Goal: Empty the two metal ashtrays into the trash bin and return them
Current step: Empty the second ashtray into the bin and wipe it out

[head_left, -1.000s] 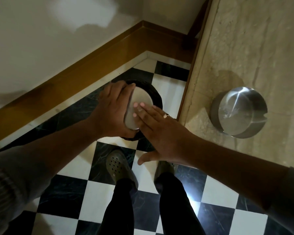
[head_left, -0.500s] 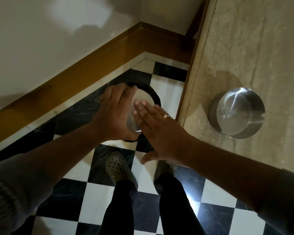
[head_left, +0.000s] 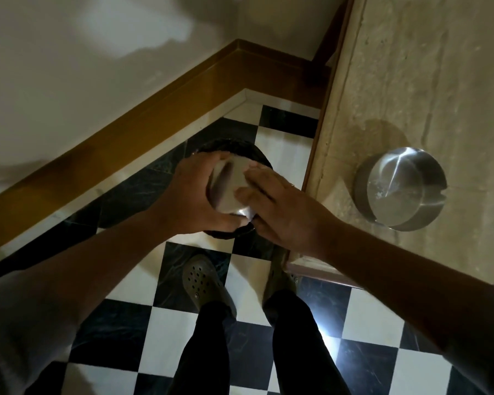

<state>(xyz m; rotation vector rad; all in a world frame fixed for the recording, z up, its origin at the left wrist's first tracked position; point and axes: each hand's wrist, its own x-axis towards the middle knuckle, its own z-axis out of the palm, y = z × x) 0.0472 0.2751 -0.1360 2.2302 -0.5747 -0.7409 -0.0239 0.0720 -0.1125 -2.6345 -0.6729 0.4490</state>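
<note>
My left hand (head_left: 196, 195) grips a round metal ashtray (head_left: 228, 186), turned upside down with its flat bottom facing up, directly above a black trash bin (head_left: 240, 151) on the floor. The flat fingers of my right hand (head_left: 280, 212) rest against the ashtray's upturned bottom, fingers apart, not wrapped around it. Most of the bin is hidden under both hands. A second metal ashtray (head_left: 399, 189) stands upright on the beige stone counter (head_left: 439, 81) to the right, apart from both hands; its inside looks bare.
The bin stands in a corner of the black-and-white checkered floor (head_left: 183, 323), between a wall with a wooden baseboard (head_left: 154, 109) and the counter's edge (head_left: 317, 155). My two feet in clogs (head_left: 203, 280) are just behind the bin.
The ashtray stays held over the bin while my right hand shifts slightly across its bottom. The view has tipped a little; the second ashtray has not moved.
</note>
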